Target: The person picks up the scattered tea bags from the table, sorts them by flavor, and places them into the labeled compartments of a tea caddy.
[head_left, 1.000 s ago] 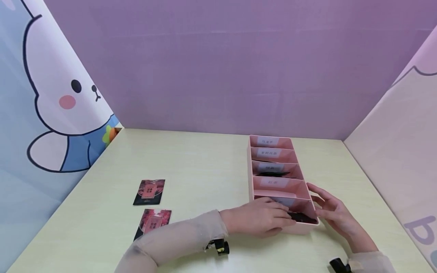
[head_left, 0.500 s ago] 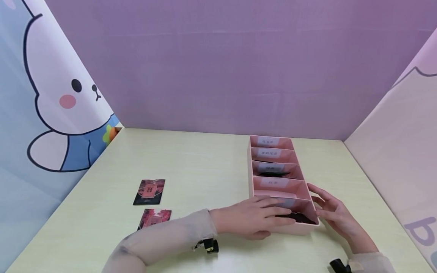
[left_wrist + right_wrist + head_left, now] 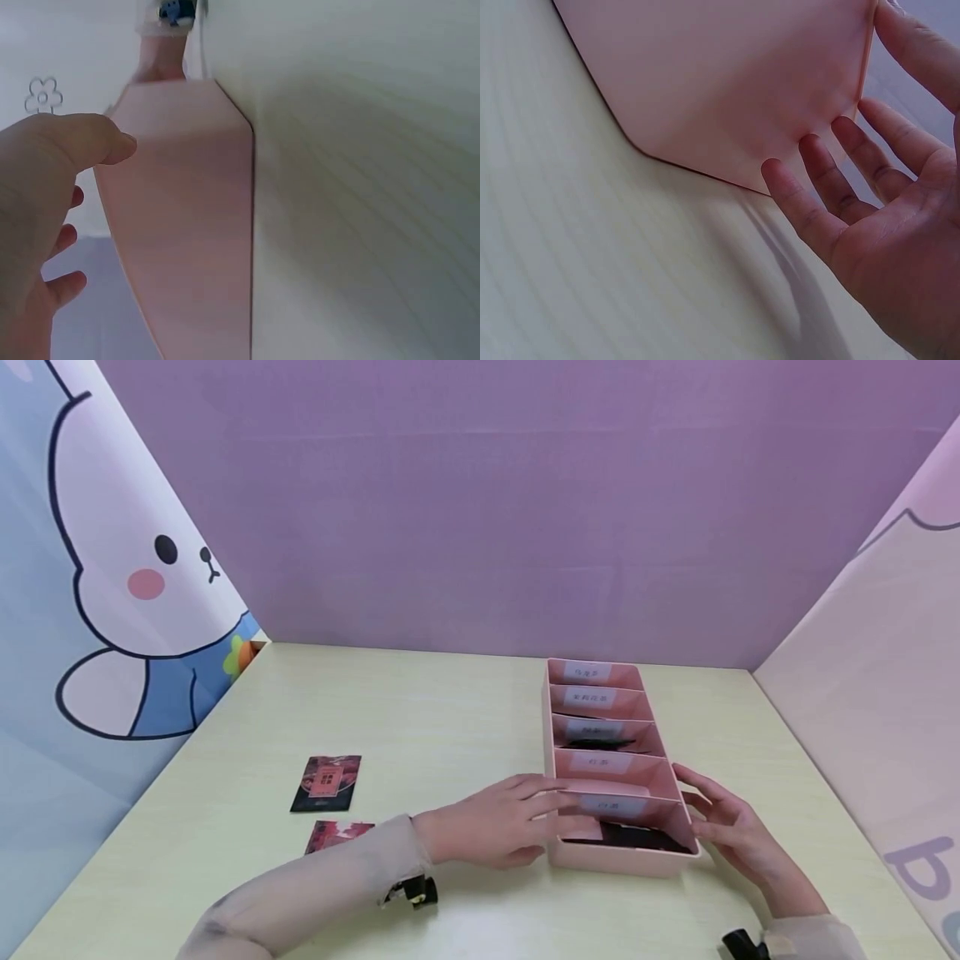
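Note:
A long pink divided box (image 3: pixel 619 860) stands right of centre on the table, with a white label in each compartment. My left hand (image 3: pixel 498 822) reaches over its near left edge, fingers extended and holding nothing visible. In the left wrist view, the thumb (image 3: pixel 94 141) shows in front of the pink wall. A dark sachet (image 3: pixel 641 837) lies in the nearest compartment. My right hand (image 3: pixel 738 843) rests relaxed fingers against the box's right side; the right wrist view shows its fingertips (image 3: pixel 780 174) at the pink wall.
Two red-and-black tea sachets lie on the left: one sachet (image 3: pixel 326 783) fully visible, the nearer sachet (image 3: pixel 333 833) partly covered by the left sleeve (image 3: pixel 315 893). More dark packets (image 3: pixel 600 744) sit in the middle compartment. A purple panel (image 3: pixel 480 527) stands behind the table.
My left hand has drawn back leftward from the nearest compartment, uncovering more of the dark sachet and the label. The left sleeve covers more of the nearer sachet. My right hand stays put.

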### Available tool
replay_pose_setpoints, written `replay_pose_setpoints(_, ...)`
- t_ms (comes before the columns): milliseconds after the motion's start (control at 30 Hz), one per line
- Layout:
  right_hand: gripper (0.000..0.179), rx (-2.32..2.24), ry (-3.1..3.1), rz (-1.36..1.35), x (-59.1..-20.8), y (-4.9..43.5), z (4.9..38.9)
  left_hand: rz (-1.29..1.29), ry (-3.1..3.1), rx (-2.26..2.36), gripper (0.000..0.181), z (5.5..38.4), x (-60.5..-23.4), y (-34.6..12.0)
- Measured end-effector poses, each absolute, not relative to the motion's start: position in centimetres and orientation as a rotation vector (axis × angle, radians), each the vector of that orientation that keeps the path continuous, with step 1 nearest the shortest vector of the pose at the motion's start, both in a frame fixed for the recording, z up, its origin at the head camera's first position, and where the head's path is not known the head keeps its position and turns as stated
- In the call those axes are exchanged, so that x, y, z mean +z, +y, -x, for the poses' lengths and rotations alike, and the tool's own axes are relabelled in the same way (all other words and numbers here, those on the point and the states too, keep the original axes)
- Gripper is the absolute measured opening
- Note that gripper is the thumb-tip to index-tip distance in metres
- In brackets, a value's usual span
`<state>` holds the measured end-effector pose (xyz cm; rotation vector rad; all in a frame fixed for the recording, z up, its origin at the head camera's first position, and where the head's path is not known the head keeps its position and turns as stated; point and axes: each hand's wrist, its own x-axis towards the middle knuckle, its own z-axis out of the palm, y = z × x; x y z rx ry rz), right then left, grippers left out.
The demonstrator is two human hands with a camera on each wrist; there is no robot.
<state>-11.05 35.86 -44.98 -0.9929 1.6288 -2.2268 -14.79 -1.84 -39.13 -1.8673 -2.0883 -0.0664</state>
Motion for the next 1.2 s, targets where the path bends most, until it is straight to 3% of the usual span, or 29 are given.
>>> replay_pose_setpoints(400, 0.067, -2.228, 1.617, 1.003, -45.0, 35.9, 11.2, 1.637, -2.292, -0.061, 0.076, 16.8, -40.1, -7.6)
replay_pose_setpoints(733, 0.068, -2.238, 1.612, 0.99, -44.9, 36.0, 11.2, 1.335, -2.422, -0.118, 0.085, 20.3, -40.2, -13.0)
replay_pose_setpoints(1200, 0.066, -2.239, 1.632, 0.975, -44.9, 35.9, 11.1, 0.86, -2.728, -0.173, 0.084, 21.9, -41.2, -20.5)
